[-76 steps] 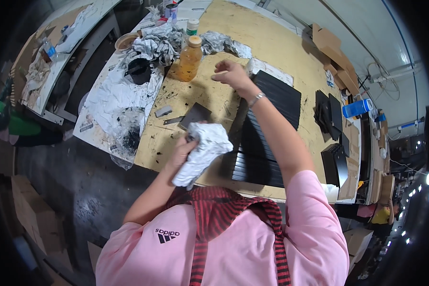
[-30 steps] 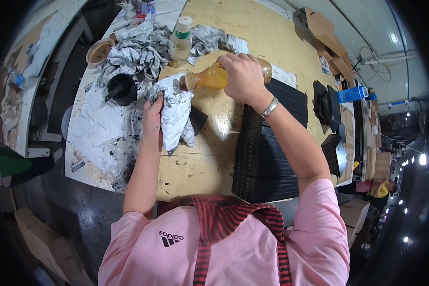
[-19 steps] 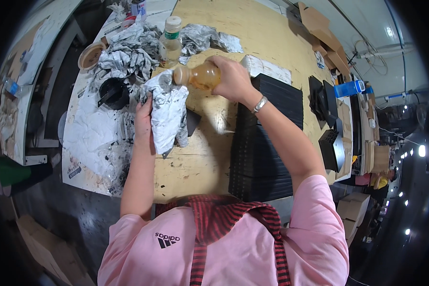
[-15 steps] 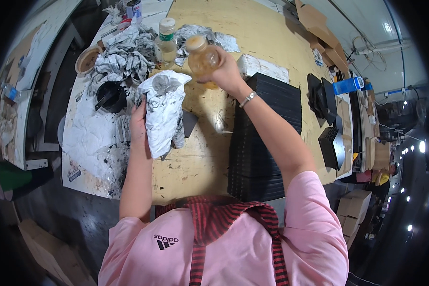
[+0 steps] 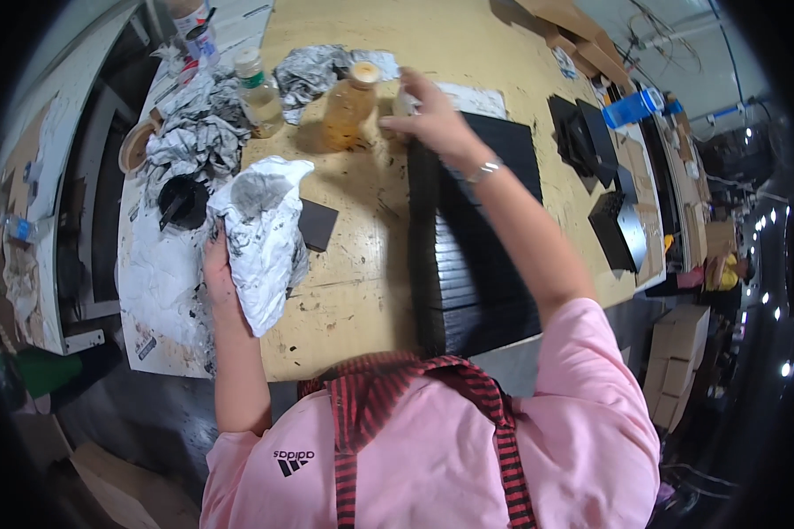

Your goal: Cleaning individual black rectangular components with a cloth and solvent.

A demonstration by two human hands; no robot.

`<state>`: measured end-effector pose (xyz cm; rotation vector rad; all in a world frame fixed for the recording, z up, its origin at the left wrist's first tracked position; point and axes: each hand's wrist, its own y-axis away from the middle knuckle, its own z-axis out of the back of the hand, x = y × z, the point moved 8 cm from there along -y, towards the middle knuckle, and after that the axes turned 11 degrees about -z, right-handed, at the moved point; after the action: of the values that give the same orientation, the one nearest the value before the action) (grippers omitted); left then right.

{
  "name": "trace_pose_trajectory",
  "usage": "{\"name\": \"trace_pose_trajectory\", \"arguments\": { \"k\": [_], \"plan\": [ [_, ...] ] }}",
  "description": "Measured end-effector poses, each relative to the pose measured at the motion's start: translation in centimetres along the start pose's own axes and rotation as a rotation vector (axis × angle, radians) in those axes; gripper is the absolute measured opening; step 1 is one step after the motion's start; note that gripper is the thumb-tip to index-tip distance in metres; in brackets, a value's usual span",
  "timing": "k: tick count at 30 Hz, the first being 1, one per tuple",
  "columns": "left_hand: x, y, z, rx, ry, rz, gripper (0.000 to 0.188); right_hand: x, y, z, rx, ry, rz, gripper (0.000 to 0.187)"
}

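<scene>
A white cloth [image 5: 260, 238] with grey and black smudges hangs in my left hand [image 5: 218, 269], whose fingers are mostly hidden behind it. A grey damp-looking patch marks the cloth's upper part. My right hand [image 5: 428, 119], with a metal bracelet at the wrist, is held with thumb and fingers apart, just right of a clear bottle [image 5: 348, 115] of amber liquid with a pale cap. The bottle stands upright on the table, apart from the hand. Left of it is a second clear bottle [image 5: 260, 101] with a green label. A small dark flat piece [image 5: 318, 225] lies beside the cloth.
Close on the right lies a long stack of black panels [image 5: 485, 238]. Crumpled stained rags [image 5: 198, 137], a black cup [image 5: 183, 203] and a brown bowl [image 5: 138, 148] sit on the left. A blue bottle [image 5: 633, 108] and black parts [image 5: 578, 145] are at the far right.
My right hand has put the amber bottle down on the table, let go and moved away to the right. The cloth in my left hand now shows a larger grey patch.
</scene>
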<state>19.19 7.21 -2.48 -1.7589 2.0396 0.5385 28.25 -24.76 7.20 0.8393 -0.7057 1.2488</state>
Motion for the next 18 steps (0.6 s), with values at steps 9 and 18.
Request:
{"name": "trace_pose_trajectory", "arguments": {
  "k": [9,18],
  "plan": [
    [4.0,1.5,-11.0,0.202,-0.211,0.032,0.037,-20.0,29.3,17.3,-0.199,-0.234,-0.282,0.132],
    [25.8,10.4,-25.7,1.524,-1.561,-0.475,0.059,-22.9,35.2,6.6,-0.125,-0.301,-0.195,0.134]
  ]
}}
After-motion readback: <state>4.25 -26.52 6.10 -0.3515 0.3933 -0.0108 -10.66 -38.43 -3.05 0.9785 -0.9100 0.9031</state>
